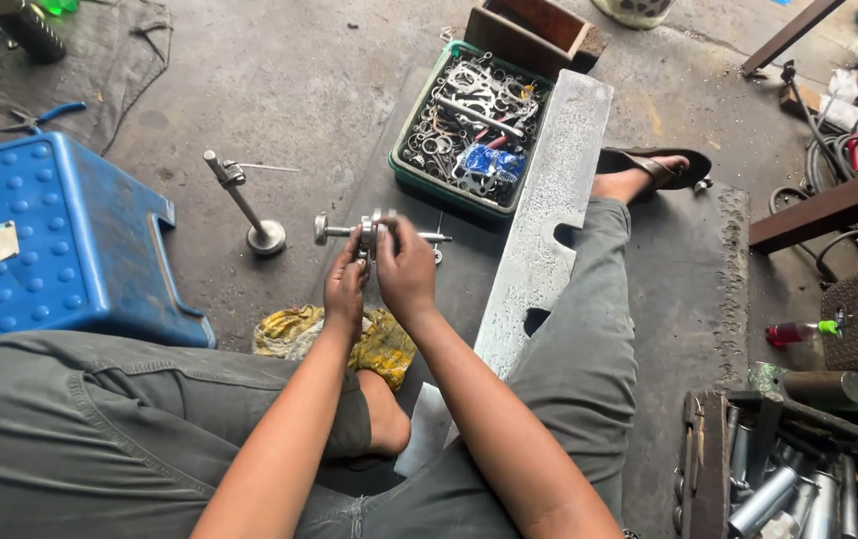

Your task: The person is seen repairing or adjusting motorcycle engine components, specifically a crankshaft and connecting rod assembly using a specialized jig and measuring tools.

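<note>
I sit on a workshop floor with both hands raised in front of me. My left hand [345, 282] and my right hand [405, 271] grip the middle of a metal shaft assembly [334, 230], a steel rod with a round knob at its left end and a thin tip [436, 238] sticking out to the right. The fingers of both hands wrap around a ring-shaped metal part at the rod's centre, which they mostly hide. A yellow rag [294, 329] lies on the floor just below my hands.
A green tray [405, 172] full of gaskets and metal rings sits ahead, beside a long grey metal plate [549, 210]. A blue plastic stool [59, 240] is at left, an upright metal stand [249, 210] near it. Steel cylinders fill a box [778, 479] at lower right.
</note>
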